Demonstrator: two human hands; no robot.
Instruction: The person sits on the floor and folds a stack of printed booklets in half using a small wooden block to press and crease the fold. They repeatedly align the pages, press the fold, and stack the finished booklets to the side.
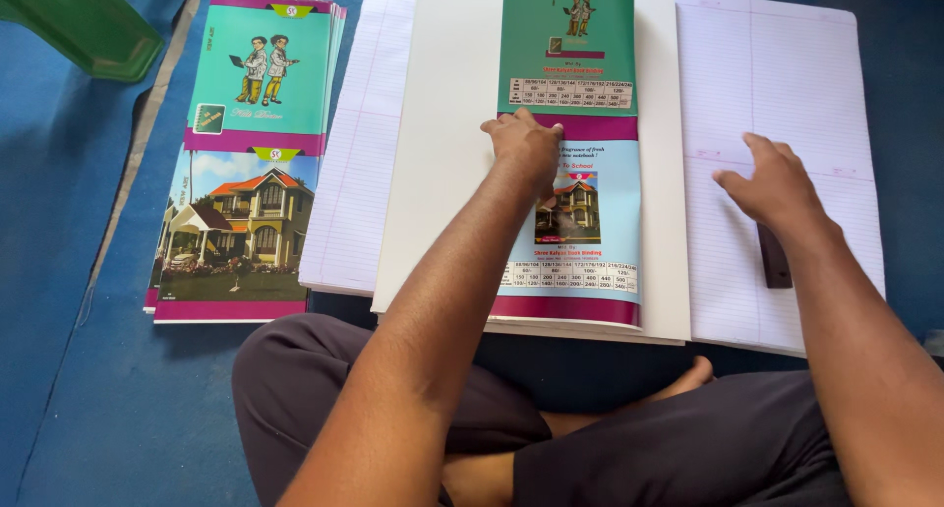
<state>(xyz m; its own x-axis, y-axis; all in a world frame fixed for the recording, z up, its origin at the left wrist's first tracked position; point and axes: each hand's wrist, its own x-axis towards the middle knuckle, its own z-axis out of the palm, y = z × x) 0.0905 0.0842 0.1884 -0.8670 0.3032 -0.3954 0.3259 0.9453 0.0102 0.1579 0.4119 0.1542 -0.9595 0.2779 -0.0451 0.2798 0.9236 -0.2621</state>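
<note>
My left hand (pixel 523 145) presses flat on a printed notebook cover sheet (pixel 590 227), green above and light blue with a house picture below. The sheet lies on a white board (pixel 442 173) over a wide stack of ruled paper (pixel 767 104). My right hand (pixel 777 184) rests with fingers spread on the ruled paper at the right. A small dark oblong object (pixel 774 258) lies just under its wrist.
A stack of printed covers (pixel 251 163) lies on the blue floor mat (pixel 98 369) to the left. A green plastic piece (pixel 84 20) sits in the top left corner. My crossed legs in dark trousers (pixel 315 379) are at the bottom.
</note>
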